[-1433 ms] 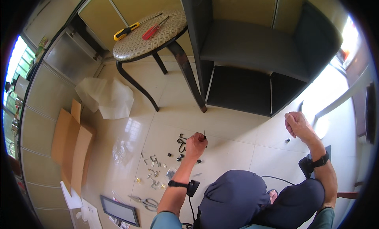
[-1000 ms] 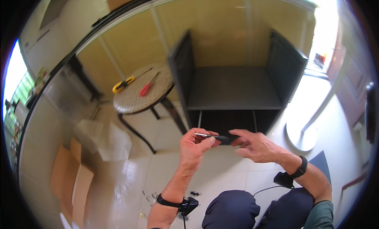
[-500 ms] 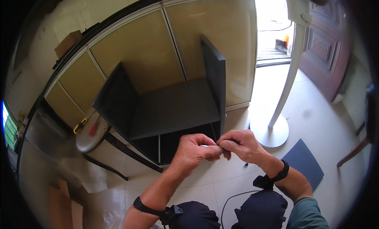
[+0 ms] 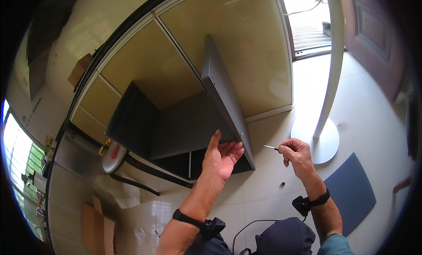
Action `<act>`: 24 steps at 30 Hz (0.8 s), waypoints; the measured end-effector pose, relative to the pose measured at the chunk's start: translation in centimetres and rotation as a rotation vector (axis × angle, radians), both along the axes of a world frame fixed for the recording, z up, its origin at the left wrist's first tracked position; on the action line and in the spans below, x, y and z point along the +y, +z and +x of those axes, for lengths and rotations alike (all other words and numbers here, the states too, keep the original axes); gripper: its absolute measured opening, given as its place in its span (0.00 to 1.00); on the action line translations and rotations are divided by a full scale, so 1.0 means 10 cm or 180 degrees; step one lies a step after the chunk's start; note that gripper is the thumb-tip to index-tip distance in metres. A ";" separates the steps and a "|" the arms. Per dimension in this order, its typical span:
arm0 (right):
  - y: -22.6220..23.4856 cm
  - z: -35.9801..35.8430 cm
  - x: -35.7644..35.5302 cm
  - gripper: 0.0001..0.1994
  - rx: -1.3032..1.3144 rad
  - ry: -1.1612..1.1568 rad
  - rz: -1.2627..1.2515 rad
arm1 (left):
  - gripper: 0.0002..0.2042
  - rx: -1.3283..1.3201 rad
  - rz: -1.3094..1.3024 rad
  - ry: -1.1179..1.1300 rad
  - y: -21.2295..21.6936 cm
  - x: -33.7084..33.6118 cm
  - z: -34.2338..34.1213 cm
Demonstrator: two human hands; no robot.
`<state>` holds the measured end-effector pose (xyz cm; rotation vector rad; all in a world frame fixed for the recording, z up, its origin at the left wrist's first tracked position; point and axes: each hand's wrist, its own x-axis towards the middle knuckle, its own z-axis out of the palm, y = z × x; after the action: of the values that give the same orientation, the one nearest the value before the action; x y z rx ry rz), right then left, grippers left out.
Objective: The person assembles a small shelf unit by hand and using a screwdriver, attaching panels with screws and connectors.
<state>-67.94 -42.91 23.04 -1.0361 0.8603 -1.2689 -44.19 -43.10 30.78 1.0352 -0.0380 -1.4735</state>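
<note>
At the centre, the shelf unit (image 4: pixel 180 123) is dark grey. Glossy mustard-tan panels (image 4: pixel 246 57) span ten to one o'clock, lined with pale strips (image 4: pixel 178 46). Toward four, the slim tool (image 4: pixel 271 147) shows silver and black. Past three stands a white round base (image 4: pixel 329 143); at four, a plain slate-blue board (image 4: pixel 351 193). Two: reddish-brown door (image 4: pixel 373 39). Five: navy trousers (image 4: pixel 285 237). Between seven and eight: brown cardboard box (image 4: pixel 93 231).
</note>
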 end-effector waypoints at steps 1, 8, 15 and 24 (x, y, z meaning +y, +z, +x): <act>-0.01 -0.03 0.00 0.06 0.0012 0.0008 -0.0004 | 0.24 0.0012 -0.0004 0.0008 -0.06 -0.02 -0.01; 0.07 -0.04 -0.03 0.05 0.0183 0.0045 -0.0167 | 0.20 -0.0062 -0.0635 -0.0344 -0.21 -0.10 -0.05; 0.27 0.26 -0.09 0.07 0.0246 -0.0361 -0.0465 | 0.18 -0.0107 -0.0740 -0.0127 -0.29 -0.14 -0.05; 0.38 0.70 -0.23 0.07 0.0269 -0.0658 -0.0682 | 0.18 -0.0291 -0.0601 0.0078 -0.27 -0.16 -0.01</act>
<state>-60.94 -45.22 26.83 -1.2006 0.9287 -1.5258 -44.31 -44.71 28.09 0.9448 -0.2248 -1.3715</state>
